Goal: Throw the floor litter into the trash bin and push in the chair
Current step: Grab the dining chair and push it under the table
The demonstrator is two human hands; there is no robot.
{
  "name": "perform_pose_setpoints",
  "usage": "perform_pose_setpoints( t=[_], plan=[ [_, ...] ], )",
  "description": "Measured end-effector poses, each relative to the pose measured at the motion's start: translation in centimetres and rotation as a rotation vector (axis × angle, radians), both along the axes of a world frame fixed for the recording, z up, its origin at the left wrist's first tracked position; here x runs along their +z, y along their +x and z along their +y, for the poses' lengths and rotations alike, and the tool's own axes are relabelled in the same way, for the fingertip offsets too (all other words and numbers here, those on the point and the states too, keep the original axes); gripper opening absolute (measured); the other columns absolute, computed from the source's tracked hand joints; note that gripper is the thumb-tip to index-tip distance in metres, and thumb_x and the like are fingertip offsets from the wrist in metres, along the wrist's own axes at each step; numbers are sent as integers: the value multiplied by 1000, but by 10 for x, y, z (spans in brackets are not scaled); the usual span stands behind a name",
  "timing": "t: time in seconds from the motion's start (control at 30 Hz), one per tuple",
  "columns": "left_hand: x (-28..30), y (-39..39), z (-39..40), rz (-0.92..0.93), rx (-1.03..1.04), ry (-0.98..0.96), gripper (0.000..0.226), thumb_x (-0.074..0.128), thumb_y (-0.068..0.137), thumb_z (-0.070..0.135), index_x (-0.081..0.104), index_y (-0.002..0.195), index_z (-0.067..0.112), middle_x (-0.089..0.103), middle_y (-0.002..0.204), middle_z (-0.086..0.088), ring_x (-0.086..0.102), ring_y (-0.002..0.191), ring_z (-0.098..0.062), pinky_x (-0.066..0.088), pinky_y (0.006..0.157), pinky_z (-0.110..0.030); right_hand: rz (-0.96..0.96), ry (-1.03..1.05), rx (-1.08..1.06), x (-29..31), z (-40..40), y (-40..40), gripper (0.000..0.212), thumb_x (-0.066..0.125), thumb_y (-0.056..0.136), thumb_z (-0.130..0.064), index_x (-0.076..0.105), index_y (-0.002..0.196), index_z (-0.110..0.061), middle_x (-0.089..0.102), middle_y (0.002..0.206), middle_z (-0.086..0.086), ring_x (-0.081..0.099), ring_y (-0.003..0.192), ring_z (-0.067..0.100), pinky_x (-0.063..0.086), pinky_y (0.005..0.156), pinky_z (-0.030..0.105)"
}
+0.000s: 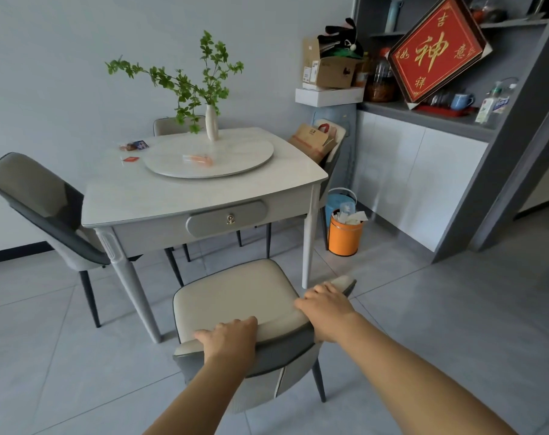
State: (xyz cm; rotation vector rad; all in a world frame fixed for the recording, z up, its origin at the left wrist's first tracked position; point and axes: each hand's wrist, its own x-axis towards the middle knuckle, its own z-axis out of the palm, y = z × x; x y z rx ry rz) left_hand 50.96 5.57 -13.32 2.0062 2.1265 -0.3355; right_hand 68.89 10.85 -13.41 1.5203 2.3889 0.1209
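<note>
A beige and grey chair [235,296] stands in front of the white table [160,196], its seat only slightly under the table's front edge. My left hand [227,335] grips the top of the chair's backrest near its left end. My right hand [325,304] grips the same backrest at its right end. The orange trash bin [344,237] stands on the floor to the right of the table, with white paper sticking out of its top. No litter shows on the visible floor.
Another chair [44,208] stands at the table's left side, and two more at the back and right. A vase with green branches [212,122] stands on the turntable. A blue bucket [337,202] sits behind the bin. White cabinets [417,183] and shelving line the right.
</note>
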Motion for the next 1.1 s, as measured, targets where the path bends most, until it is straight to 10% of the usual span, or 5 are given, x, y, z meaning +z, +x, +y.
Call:
perform_pose_setpoints(
  t=[0.3, 1.1],
  plan=[
    [-2, -6, 5, -10, -142, -14, 30, 55, 89, 14, 50, 118, 21, 65, 113, -4, 61, 106, -28, 42, 82, -38, -38, -113, 80, 1, 14, -2, 62, 85, 70, -26, 55, 124, -21, 62, 126, 6, 52, 122, 32, 25, 115, 48],
    [19, -24, 40, 85, -474, -50, 35, 51, 95, 14, 48, 129, 8, 58, 129, -17, 55, 120, -35, 44, 99, -41, -101, -248, 1, 23, 37, -24, 42, 79, 77, -22, 60, 114, -16, 65, 117, 13, 61, 108, 36, 47, 87, 42]
  ],
)
